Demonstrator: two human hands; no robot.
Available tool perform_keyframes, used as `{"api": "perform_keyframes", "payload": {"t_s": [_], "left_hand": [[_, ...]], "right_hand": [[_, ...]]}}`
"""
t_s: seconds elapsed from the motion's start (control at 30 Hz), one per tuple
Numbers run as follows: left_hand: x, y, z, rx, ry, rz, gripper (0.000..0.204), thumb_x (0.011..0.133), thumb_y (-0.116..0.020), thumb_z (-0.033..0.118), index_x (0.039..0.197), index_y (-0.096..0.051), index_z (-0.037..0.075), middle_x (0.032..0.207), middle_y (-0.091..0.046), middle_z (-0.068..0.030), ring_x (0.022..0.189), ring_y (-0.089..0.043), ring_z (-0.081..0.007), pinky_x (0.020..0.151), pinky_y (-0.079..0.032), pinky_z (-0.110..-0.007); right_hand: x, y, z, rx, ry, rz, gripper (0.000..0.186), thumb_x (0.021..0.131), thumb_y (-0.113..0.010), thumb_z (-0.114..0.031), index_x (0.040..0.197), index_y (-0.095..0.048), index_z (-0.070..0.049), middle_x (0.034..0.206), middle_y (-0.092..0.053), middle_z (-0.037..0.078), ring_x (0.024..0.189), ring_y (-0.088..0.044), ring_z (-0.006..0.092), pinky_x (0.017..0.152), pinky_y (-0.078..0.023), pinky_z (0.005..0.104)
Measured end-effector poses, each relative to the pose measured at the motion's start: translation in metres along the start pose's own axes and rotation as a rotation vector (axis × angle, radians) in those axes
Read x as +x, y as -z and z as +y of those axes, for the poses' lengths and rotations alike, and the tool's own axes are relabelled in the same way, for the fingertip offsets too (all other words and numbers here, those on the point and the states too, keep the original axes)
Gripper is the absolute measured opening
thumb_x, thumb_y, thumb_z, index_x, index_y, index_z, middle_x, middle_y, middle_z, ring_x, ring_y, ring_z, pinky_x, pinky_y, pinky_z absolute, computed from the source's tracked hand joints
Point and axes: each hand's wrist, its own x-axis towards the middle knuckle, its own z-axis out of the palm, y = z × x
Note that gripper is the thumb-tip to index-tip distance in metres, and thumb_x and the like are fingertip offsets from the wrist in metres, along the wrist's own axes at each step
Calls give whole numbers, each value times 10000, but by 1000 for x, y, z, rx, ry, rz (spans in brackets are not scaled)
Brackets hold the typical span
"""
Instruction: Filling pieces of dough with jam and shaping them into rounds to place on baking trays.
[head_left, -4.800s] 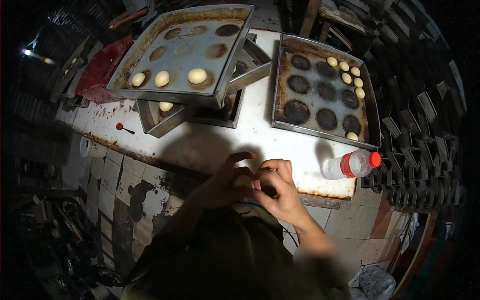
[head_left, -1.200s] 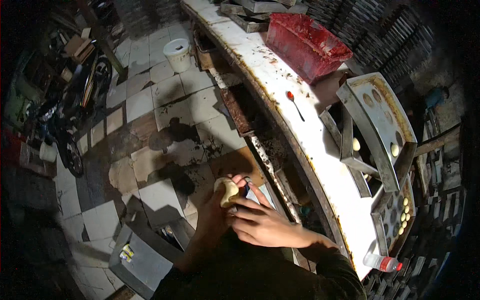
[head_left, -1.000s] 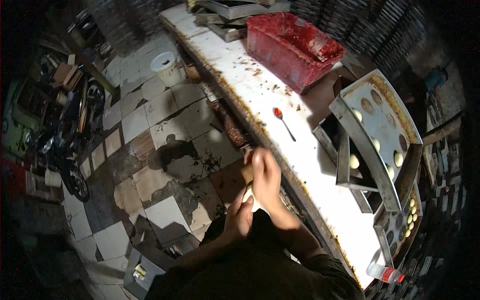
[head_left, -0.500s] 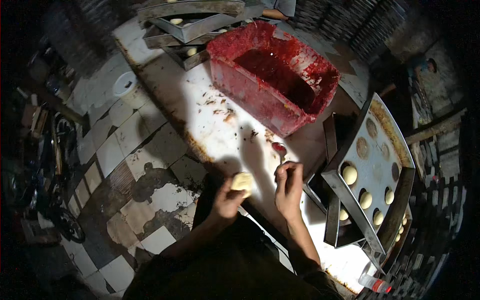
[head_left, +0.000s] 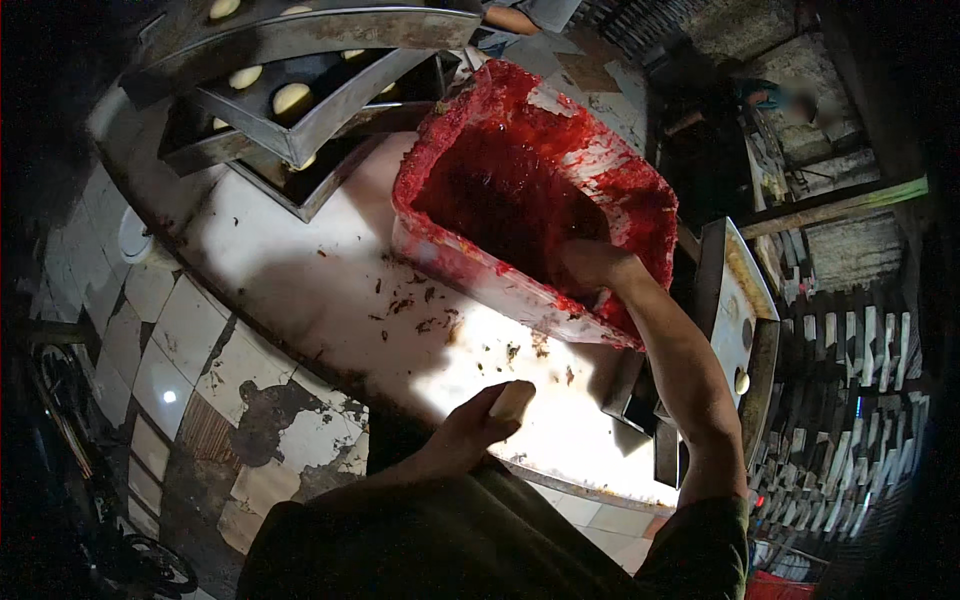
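My left hand [head_left: 465, 430] is closed around a pale piece of dough [head_left: 513, 402] above the near edge of the white tabletop. Ahead of it stands a large tub [head_left: 480, 275], its rim and inner walls smeared with wet red paste [head_left: 490, 190]. Over the tub's near right side reaches my right arm, and my right hand [head_left: 600, 268] is down inside in shadow. Its fingers are closed on a spoon, of which only a small light bit of handle shows. The spoon's bowl is hidden.
Stacked metal trays [head_left: 330, 115] with pale dough balls [head_left: 292, 99] stand at the far left. Another tray [head_left: 735, 300] stands right of my arm. Dark crumbs [head_left: 425, 310] litter the tabletop. Beyond its left edge lies a broken tile floor [head_left: 165, 370].
My right hand has moved forward from the tabletop into the tub with the spoon. The dough in my left hand now appears edge-on rather than face up. The view has shifted.
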Motion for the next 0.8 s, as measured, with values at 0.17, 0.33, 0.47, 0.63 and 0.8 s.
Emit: {"api": "perform_keyframes", "payload": {"t_s": [0.17, 0.33, 0.47, 0.63, 0.8], "left_hand": [[1, 18, 6, -274, 85, 203, 385, 901, -524, 183, 1217, -470, -30, 1142, -545, -110, 1074, -505, -166, 962, -369, -313], [11, -9, 37, -631, -45, -36, 653, 867, -429, 414, 1359, -266, 16, 1393, -325, -109, 1305, -278, -222, 1101, -185, -360], [-11, -48, 53, -800, -203, -245, 696, 861, -439, 422, 1392, -218, 29, 1431, -268, -113, 1334, -231, -234, 1112, -149, -365], [-33, -85, 24, -825, -435, -280, 636, 831, -440, 301, 1378, -260, 32, 1413, -301, -112, 1323, -240, -236, 1096, -181, -372], [-48, -78, -22, -458, -597, 181, 539, 849, -460, 31, 1363, -304, 76, 1338, -400, -123, 1201, -440, -278, 998, -377, -446]], "right_hand": [[-97, 31, -13, 233, 50, 269, 168, 849, -535, -165, 965, -617, -75, 740, -623, 109, 673, -592, 194, 638, -464, 316], [-211, -23, -54, 885, -99, 821, 115, 834, -587, -75, 926, -616, -12, 806, -627, 117, 731, -599, 207, 674, -462, 338], [-172, -121, -99, 802, 238, 1468, 170, 769, -610, 67, 930, -617, 15, 811, -609, 127, 720, -574, 201, 628, -449, 291], [-84, -211, -148, 942, 284, 1918, 284, 716, -609, 154, 971, -599, 30, 813, -543, 146, 687, -527, 212, 600, -441, 277], [-63, -299, -144, 1100, 84, 1552, 228, 789, -541, 80, 994, -622, 20, 870, -479, 123, 754, -493, 220, 686, -424, 283]]}}
